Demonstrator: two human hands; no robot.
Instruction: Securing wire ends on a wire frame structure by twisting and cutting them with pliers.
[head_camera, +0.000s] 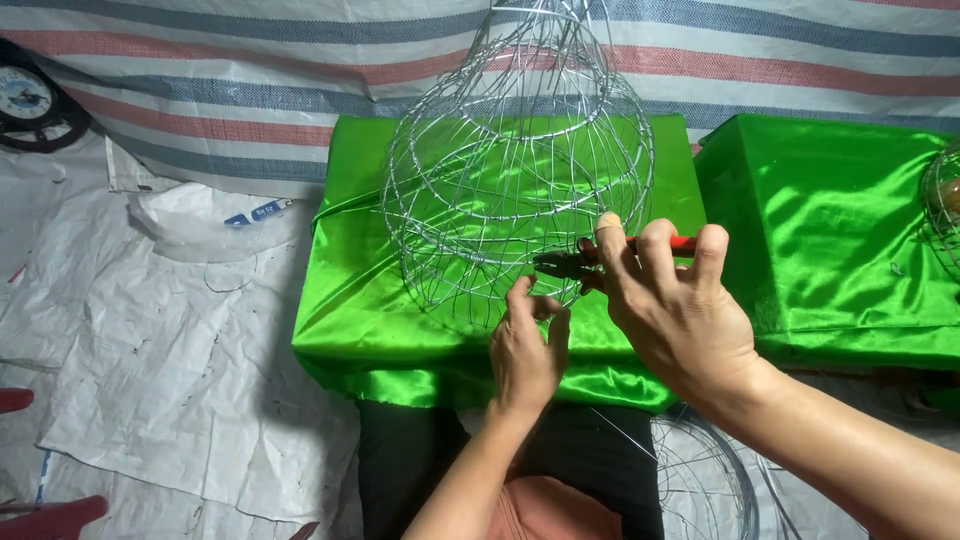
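Observation:
A tall bell-shaped wire frame (470, 190) of thin silver wire stands on a green satin-covered block (360, 290). My left hand (525, 350) pinches the frame's lower rim at its near side. My right hand (670, 300) grips red-handled pliers (575, 263), whose dark jaws touch the wire just above my left fingers. A bandage wraps my right index fingertip.
A second green satin-covered block (840, 220) stands to the right, with another wire frame (945, 200) at its far edge. Wire rings (710, 480) lie on the floor by my legs. White woven sheeting (170, 350) covers the floor, with a striped tarp (250, 70) behind and a clock (25, 95) at the far left.

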